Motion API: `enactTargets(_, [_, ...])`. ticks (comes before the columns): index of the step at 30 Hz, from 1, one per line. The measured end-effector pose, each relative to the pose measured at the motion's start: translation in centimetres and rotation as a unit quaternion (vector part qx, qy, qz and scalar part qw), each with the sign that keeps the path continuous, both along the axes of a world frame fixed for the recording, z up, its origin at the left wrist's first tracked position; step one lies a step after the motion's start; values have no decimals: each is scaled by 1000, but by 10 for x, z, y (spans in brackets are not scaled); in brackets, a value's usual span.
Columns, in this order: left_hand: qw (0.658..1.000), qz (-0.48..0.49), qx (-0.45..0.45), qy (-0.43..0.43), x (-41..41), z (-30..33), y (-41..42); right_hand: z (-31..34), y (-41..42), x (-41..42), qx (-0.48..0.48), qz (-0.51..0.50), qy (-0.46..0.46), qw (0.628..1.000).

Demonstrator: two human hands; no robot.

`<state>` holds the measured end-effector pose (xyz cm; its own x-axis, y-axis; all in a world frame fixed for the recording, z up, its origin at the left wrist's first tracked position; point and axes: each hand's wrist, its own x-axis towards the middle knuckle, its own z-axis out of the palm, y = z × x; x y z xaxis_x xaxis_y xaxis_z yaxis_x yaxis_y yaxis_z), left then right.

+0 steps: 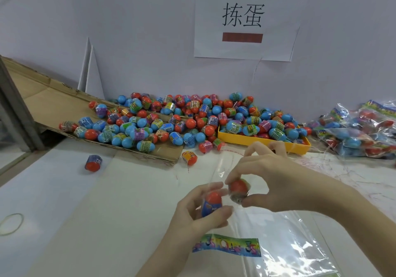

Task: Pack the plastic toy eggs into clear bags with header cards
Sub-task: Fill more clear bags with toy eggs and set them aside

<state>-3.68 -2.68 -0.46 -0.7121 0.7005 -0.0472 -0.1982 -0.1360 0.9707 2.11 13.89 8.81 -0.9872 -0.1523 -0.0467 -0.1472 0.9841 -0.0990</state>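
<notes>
Two hands work low over the table point(90, 208). The left hand point(199, 210) has its fingers curled around an egg point(212, 201) with a red top and a blue band. The right hand point(272, 180) pinches a second egg point(238, 188) between thumb and fingers, inside a clear bag point(285, 240). This bag lies flat with its header card point(227, 247) toward the person. Many loose eggs point(182, 118) lie behind on cardboard point(49, 103) and in a yellow tray point(263, 143). Packed bags point(362, 131) lie at the far right.

A rubber band point(11, 224) lies below a paper sign point(244, 23) on the wall.
</notes>
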Motion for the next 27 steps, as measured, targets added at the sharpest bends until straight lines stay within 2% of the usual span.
enactTargets(6, [996,-84,-21,-39,-1,6,-3,3,0,7,-93,-24,-15,995])
enactTargets(10, [996,-84,-1,-35,-2,6,-6,4,3,8,-111,-6,-1,994])
enactTargets(15, [997,-77,-21,-4,-2,2,-6,0,4,12,-38,-3,15,999])
enactTargets(19, [998,-62,-25,-3,-2,-1,-6,1,0,13,-38,3,4,999])
enactTargets(24, [998,-65,-20,3,-3,-2,-5,-1,-4,13,-39,0,46,998])
enactTargets(27, [996,-81,-23,7,-2,-4,-4,-7,-6,15,4,15,39,999])
